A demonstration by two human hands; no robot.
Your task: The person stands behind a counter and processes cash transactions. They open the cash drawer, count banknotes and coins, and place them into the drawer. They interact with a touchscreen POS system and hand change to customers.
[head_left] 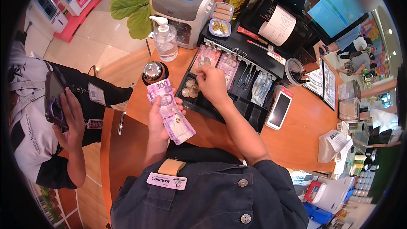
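Observation:
My left hand [160, 114] holds several purple 100 banknotes [173, 109] over the counter's near edge. My right hand [210, 81] is above the open black cash drawer [219, 108], its fingers curled near the coin compartment; whether they pinch anything cannot be told. Below those fingers lie several coins [189, 89]. Reddish banknotes [206, 58] fill the drawer's left note slot, and purple banknotes [228, 65] lie in the one beside it. Paper clips [244, 79] and small plastic packets [261, 89] occupy compartments further right.
A chrome service bell [153, 72] and a pump bottle [166, 44] stand left of the drawer. A white smartphone [279, 108] lies to its right, near a cup of pens [295, 71]. Behind is a receipt printer [270, 9]. At left, another person holds a dark phone [55, 100].

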